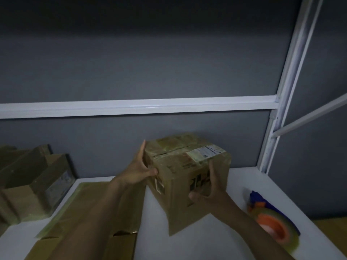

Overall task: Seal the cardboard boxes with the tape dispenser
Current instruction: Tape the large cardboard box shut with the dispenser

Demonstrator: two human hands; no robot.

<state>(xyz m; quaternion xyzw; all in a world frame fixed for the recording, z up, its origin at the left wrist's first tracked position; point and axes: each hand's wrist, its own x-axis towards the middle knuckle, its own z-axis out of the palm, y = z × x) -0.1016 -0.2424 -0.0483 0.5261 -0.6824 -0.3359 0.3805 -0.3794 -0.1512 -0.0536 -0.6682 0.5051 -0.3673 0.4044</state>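
Cardboard box at centre, tipped on a low corner over the white desk. The left hand lies flat on its 9 o'clock face and the right hand is spread wide on the 4 o'clock face; both hands press it between them, neither curled round. Tape dispenser lies untouched at 4 o'clock, flattened cardboard at 8, stacked boxes at 9. Step reads as positioning; next, probably box set flat, seam up, right hand freed for the dispenser.
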